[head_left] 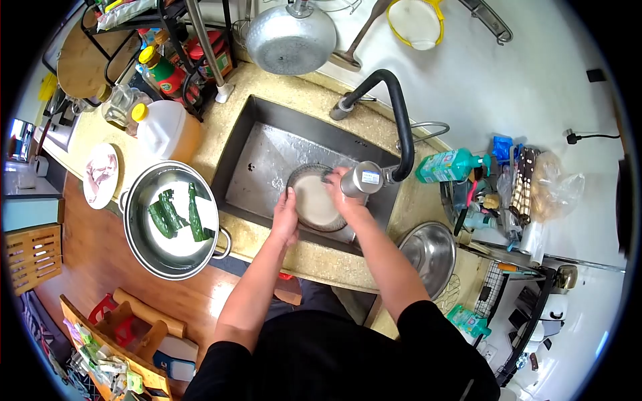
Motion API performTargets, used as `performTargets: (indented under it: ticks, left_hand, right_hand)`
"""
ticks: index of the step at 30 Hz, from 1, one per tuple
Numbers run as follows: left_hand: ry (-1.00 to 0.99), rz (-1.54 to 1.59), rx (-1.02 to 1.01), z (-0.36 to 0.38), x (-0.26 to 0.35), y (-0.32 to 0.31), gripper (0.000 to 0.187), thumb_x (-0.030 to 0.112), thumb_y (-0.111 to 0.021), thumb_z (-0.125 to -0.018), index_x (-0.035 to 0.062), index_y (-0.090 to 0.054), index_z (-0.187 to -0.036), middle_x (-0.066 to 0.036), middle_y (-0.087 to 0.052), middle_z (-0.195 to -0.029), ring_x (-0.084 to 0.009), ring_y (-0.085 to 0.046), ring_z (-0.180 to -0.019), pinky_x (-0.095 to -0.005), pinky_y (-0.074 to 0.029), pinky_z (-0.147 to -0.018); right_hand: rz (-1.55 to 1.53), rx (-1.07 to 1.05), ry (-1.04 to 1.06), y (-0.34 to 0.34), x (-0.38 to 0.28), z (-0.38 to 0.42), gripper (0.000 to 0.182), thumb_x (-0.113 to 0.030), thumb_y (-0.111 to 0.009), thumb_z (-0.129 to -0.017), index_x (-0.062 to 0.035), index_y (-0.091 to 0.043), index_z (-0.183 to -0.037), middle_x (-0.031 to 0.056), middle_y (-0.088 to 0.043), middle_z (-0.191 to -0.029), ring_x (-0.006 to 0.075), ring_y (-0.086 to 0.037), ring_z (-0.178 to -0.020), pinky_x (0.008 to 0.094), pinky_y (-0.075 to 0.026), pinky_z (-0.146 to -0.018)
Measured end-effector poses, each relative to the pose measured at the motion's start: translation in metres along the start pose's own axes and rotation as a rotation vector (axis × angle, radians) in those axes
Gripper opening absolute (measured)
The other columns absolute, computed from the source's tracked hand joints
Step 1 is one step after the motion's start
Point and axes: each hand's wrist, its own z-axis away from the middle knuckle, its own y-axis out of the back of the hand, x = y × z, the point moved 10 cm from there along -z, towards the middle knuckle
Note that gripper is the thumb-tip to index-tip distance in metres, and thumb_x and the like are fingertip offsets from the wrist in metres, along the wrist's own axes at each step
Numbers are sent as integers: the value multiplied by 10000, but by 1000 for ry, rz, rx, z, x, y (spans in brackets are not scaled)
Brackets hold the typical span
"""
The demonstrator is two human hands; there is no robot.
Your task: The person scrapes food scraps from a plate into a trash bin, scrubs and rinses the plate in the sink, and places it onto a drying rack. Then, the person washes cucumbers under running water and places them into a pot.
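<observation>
1. Fingers and thumb of my left hand (286, 215) hold the near-left rim of a see-through round bowl (310, 168); my right hand (344, 200) is at its opposite side, but the tap hides too much for me to tell whether it grips.
2. The bowl sits in the steel sink (257, 150), toward the near side, with cloudy whitish liquid (314, 200) in it.
3. I'd expect it to be stiff, slippery when wet, weighty with liquid, and breakable if glass. Opposite sides of the rim, with fingers supporting underneath, look the safest hold.
4. Directly above my right hand, the tap's cylindrical head (362, 179) blocks a straight lift.
5. Left of the sink stands a two-handled stockpot (144, 250) holding dark-green vegetable pieces (168, 214); a steel mixing bowl (428, 250) lies beside my right forearm.
</observation>
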Motion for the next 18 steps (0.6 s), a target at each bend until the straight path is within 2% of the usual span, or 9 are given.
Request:
performTargets:
  ticks: [3, 5, 8, 9, 11, 13, 15, 17, 18]
  left_hand:
    - [-57, 43, -17, -12, 16, -1, 573, 445, -501, -1021, 50, -424, -1428, -95, -542, -1348, -183, -509, -1200, -353, -427, -1006]
    - [-129, 27, -30, -22, 22, 0, 601, 442, -513, -1018, 56, -397, -1463, -96, -541, -1348, -185, -505, -1192, -331, -422, -1000]
    - [-57, 7, -28, -20, -1, -2, 591, 413, -523, -1020, 75, -386, -1485, -77, -542, -1349, -169, -505, -1188, -306, -423, -995]
    - [-65, 80, -101, -12, -4, -14, 563, 375, -517, -1030, 93, -378, -1498, -67, -533, -1366, -155, -501, -1196, -299, -422, -999]
    - [-59, 67, -90, -3, -7, -19, 546, 334, -505, -1040, 117, -353, -1518, -73, -514, -1398, -155, -487, -1224, -306, -403, -1029]
    - [-65, 80, -65, 1, -2, -16, 540, 324, -501, -1042, 124, -349, -1521, -81, -496, -1421, -162, -471, -1248, -309, -387, -1049]
    - [-150, 67, -54, -10, 12, -9, 538, 327, -493, -1045, 127, -347, -1523, -95, -462, -1453, -169, -452, -1271, -313, -375, -1062]
    - [-226, 14, -55, -23, 21, -4, 537, 323, -496, -1044, 119, -351, -1519, -96, -459, -1451, -170, -448, -1276, -314, -379, -1060]
    - [-232, -7, -51, -22, 25, -5, 535, 312, -502, -1043, 114, -353, -1518, -95, -469, -1441, -170, -454, -1270, -312, -387, -1054]
  right_hand:
    - [2, -225, -181, 5, -7, 37, 193, -142, -723, -819, -46, -726, -986, 169, -632, -1097, 356, -624, -946, 447, -499, -871]
    - [-288, -196, -76, 1, -48, 52, 174, -87, -704, -840, -21, -721, -1000, 174, -633, -1078, 331, -626, -979, 415, -509, -837]
    - [-587, -148, -37, -1, -81, 30, 213, -49, -679, -835, -18, -692, -1046, 178, -629, -1075, 349, -631, -989, 404, -511, -872]
    - [-474, 19, 47, 0, -72, 14, 192, -39, -678, -832, -18, -685, -1023, 172, -612, -1091, 356, -612, -1010, 403, -500, -902]
    - [-298, 92, -4, -13, -29, -14, 166, -37, -719, -782, -51, -696, -946, 162, -609, -1108, 354, -604, -1019, 426, -494, -894]
    - [-91, 13, -166, -4, 13, -11, 172, -61, -746, -766, -80, -709, -933, 156, -608, -1078, 342, -600, -1010, 420, -492, -888]
    - [-51, -134, -264, -13, 30, 11, 175, -69, -752, -764, -87, -711, -932, 154, -610, -1073, 334, -603, -1011, 408, -496, -880]
    - [-193, -407, -361, -19, 7, 51, 165, -63, -743, -772, -86, -708, -932, 150, -614, -1059, 331, -606, -1012, 401, -500, -876]
    - [-284, -260, -158, -7, -31, 57, 151, -47, -719, -792, -63, -683, -938, 156, -618, -1032, 341, -612, -1004, 395, -505, -865]
